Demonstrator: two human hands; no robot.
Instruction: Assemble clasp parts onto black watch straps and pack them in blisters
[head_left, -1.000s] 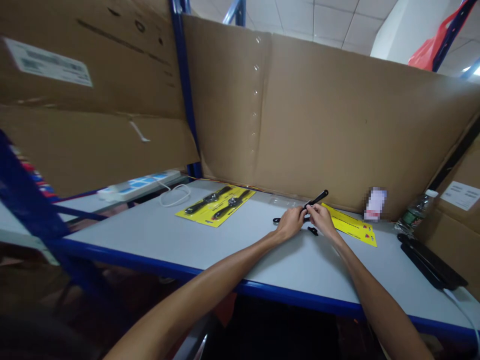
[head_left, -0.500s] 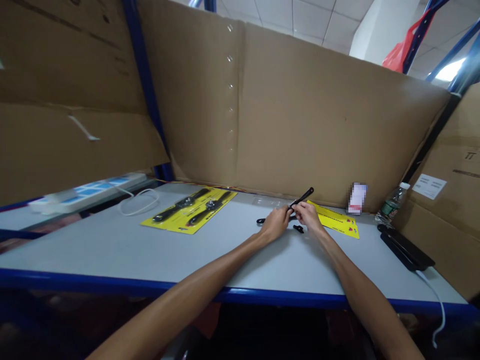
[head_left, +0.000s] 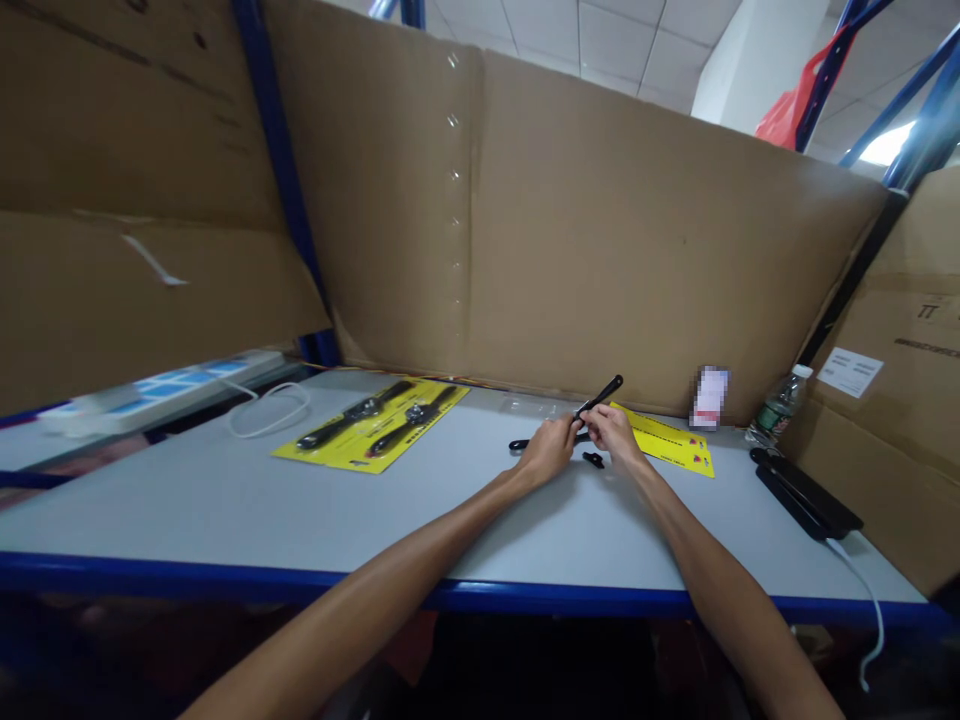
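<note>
My left hand (head_left: pixel 549 450) is closed around a black spokeshave (head_left: pixel 602 396), whose one handle sticks up to the right, tilted above the table. At the tool's middle, the fingers of my right hand (head_left: pixel 611 430) are pinched together; whatever small part they grip is hidden. Behind my left hand a second black spokeshave (head_left: pixel 519 445) lies on the table, partly covered by the hand. Just below my hands rests a small black part (head_left: pixel 593 460). To the left, a yellow blister card (head_left: pixel 360 455) carries two more black spokeshaves.
Yellow cards (head_left: pixel 675 445) lie right of my hands, and a clear plastic shell (head_left: pixel 529 405) is behind them. Farther right are a water bottle (head_left: pixel 780 405) and a black device (head_left: pixel 806 495) with a white cable. A power strip (head_left: pixel 172 390) sits at left. Cardboard (head_left: pixel 585 230) walls the back.
The view has shifted slightly, moving the scene a little left. My hands stay at the same spokeshave, with the right fingers slightly changed in pose at its middle.
</note>
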